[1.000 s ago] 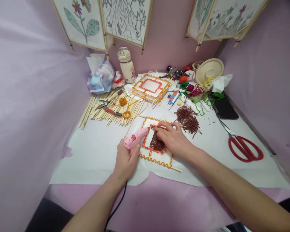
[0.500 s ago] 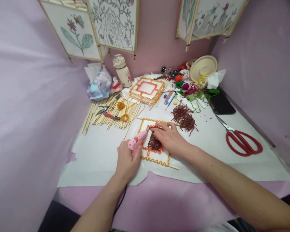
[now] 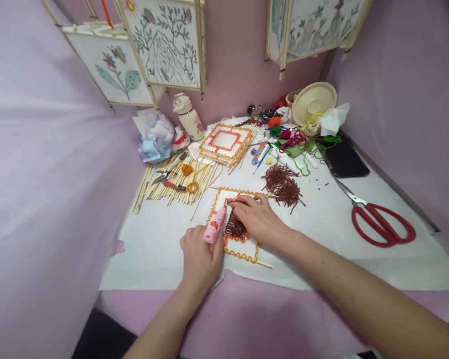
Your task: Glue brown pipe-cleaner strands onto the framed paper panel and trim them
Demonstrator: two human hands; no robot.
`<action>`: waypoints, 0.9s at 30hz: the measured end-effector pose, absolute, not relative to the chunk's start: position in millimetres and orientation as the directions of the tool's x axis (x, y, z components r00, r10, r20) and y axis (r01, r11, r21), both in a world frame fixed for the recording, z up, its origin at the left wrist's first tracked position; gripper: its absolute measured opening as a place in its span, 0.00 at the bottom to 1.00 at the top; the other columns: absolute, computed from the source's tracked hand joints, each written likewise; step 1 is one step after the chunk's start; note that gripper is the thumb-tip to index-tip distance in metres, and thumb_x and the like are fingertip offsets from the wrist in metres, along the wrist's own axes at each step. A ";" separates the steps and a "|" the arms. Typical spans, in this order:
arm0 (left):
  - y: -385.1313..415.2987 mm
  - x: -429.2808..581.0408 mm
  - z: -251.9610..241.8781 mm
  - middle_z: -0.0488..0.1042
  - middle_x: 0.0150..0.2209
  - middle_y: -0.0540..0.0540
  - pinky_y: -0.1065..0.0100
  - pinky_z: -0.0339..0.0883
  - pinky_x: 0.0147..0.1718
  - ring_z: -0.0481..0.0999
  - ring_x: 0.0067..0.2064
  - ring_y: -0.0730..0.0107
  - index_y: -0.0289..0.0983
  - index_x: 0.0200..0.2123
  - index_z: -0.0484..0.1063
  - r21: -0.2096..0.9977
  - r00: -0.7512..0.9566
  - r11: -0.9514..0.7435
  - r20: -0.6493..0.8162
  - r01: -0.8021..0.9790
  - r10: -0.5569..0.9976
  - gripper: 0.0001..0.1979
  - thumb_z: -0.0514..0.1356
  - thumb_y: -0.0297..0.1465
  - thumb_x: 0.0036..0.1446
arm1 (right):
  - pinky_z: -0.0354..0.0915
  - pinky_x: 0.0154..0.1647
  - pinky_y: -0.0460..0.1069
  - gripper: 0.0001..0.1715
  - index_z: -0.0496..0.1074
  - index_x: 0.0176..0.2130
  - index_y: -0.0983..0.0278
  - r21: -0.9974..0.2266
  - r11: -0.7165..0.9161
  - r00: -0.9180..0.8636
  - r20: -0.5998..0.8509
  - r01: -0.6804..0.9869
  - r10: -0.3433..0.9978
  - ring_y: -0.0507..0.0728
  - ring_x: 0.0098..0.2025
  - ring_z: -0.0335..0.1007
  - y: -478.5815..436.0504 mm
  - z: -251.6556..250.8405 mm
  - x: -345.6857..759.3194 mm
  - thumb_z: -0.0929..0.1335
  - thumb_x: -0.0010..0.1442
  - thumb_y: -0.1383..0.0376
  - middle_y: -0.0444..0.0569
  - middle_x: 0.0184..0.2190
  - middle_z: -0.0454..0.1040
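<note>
My left hand (image 3: 201, 252) is wrapped round a pink hot glue gun (image 3: 216, 226), its nozzle pointing at the inner frame of a white panel (image 3: 219, 199). Wavy yellow cord edges the panel, and orange cord forms a smaller rectangle inside it. Brown yarn pieces (image 3: 235, 225) lie in rows within that rectangle. My right hand (image 3: 260, 214) rests over the panel's upper right part, fingers bent and pressed together near the nozzle tip. Whatever those fingertips pinch is too small to make out. Beyond this hand lies a pile of cut brown yarn (image 3: 282, 184).
Red-handled scissors (image 3: 383, 224) and a black phone (image 3: 344, 157) lie at the right. Pruning shears (image 3: 168, 182) rest on wooden sticks (image 3: 145, 192) at the left. A second corded panel (image 3: 224, 142), a bottle (image 3: 188, 117) and coloured yarn stand behind. Picture lanterns (image 3: 168, 50) hang above.
The view has shifted slightly. The glue gun is tilted more upright, its back end nearer me. My right hand stays at the panel's upper part.
</note>
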State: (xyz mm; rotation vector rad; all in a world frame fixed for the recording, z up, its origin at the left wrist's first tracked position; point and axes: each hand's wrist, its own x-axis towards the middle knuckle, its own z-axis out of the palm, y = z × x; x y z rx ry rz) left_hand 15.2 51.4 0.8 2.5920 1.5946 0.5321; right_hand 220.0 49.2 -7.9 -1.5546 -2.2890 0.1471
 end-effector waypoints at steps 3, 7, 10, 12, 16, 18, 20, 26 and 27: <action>50.3 17.6 0.8 0.68 0.31 0.45 0.59 0.56 0.37 0.66 0.38 0.57 0.38 0.32 0.66 0.204 0.404 -0.457 0.254 0.866 0.879 0.09 0.53 0.35 0.64 | 0.49 0.58 0.62 0.16 0.69 0.50 0.66 -0.303 0.380 -0.315 0.243 0.874 0.918 0.61 0.62 0.57 49.4 -8.1 220.3 0.60 0.65 0.75 0.55 0.57 0.72; 51.0 18.6 -0.1 0.68 0.32 0.44 0.58 0.56 0.38 0.66 0.39 0.56 0.38 0.33 0.66 0.201 0.404 -0.454 0.247 0.868 0.881 0.09 0.53 0.35 0.64 | 0.49 0.58 0.62 0.15 0.70 0.49 0.66 -0.314 0.380 -0.315 0.239 0.870 0.918 0.62 0.62 0.57 50.0 -8.3 220.3 0.61 0.66 0.75 0.56 0.57 0.71; 51.8 18.8 -0.2 0.68 0.32 0.44 0.58 0.56 0.39 0.66 0.39 0.56 0.38 0.33 0.67 0.205 0.406 -0.455 0.243 0.866 0.881 0.09 0.53 0.35 0.64 | 0.50 0.57 0.62 0.16 0.70 0.49 0.66 -0.322 0.379 -0.312 0.242 0.868 0.919 0.62 0.62 0.57 50.2 -8.8 220.0 0.60 0.66 0.75 0.56 0.58 0.71; 51.9 18.8 -0.2 0.69 0.33 0.44 0.58 0.56 0.39 0.66 0.39 0.56 0.38 0.33 0.67 0.204 0.407 -0.455 0.240 0.867 0.882 0.09 0.53 0.35 0.64 | 0.50 0.57 0.62 0.15 0.70 0.49 0.66 -0.324 0.378 -0.308 0.247 0.867 0.919 0.62 0.62 0.57 50.4 -9.6 219.7 0.60 0.66 0.75 0.55 0.58 0.71; 51.8 19.0 -0.5 0.68 0.32 0.44 0.58 0.56 0.38 0.66 0.39 0.56 0.38 0.34 0.67 0.193 0.410 -0.457 0.238 0.868 0.880 0.08 0.53 0.34 0.64 | 0.49 0.57 0.62 0.15 0.70 0.48 0.66 -0.326 0.374 -0.300 0.257 0.868 0.919 0.61 0.62 0.58 50.7 -11.2 219.2 0.60 0.67 0.75 0.54 0.58 0.71; 51.6 19.1 -0.6 0.68 0.32 0.44 0.58 0.56 0.38 0.66 0.39 0.56 0.38 0.34 0.67 0.182 0.411 -0.457 0.241 0.871 0.879 0.08 0.53 0.34 0.64 | 0.49 0.57 0.61 0.15 0.70 0.48 0.66 -0.326 0.375 -0.299 0.262 0.868 0.918 0.61 0.61 0.58 50.7 -11.3 219.1 0.60 0.66 0.75 0.54 0.58 0.71; 51.2 19.2 -0.3 0.68 0.32 0.44 0.58 0.56 0.37 0.66 0.38 0.56 0.38 0.33 0.66 0.169 0.413 -0.457 0.242 0.873 0.878 0.08 0.53 0.34 0.64 | 0.49 0.57 0.61 0.15 0.70 0.48 0.66 -0.326 0.377 -0.301 0.260 0.867 0.917 0.61 0.61 0.58 50.7 -10.7 219.1 0.60 0.66 0.76 0.54 0.58 0.71; 50.2 19.5 0.6 0.69 0.31 0.44 0.58 0.56 0.37 0.66 0.38 0.56 0.39 0.33 0.65 0.141 0.420 -0.463 0.253 0.875 0.872 0.08 0.53 0.34 0.64 | 0.50 0.57 0.62 0.16 0.71 0.49 0.66 -0.338 0.376 -0.302 0.252 0.863 0.920 0.62 0.61 0.59 51.1 -9.8 219.1 0.60 0.66 0.76 0.54 0.58 0.71; 50.4 19.7 0.5 0.69 0.31 0.44 0.58 0.56 0.37 0.66 0.38 0.56 0.39 0.33 0.65 0.142 0.419 -0.461 0.252 0.876 0.872 0.08 0.53 0.34 0.64 | 0.50 0.57 0.62 0.16 0.71 0.49 0.66 -0.339 0.376 -0.301 0.252 0.863 0.919 0.62 0.61 0.59 51.1 -10.0 219.1 0.60 0.66 0.76 0.55 0.58 0.71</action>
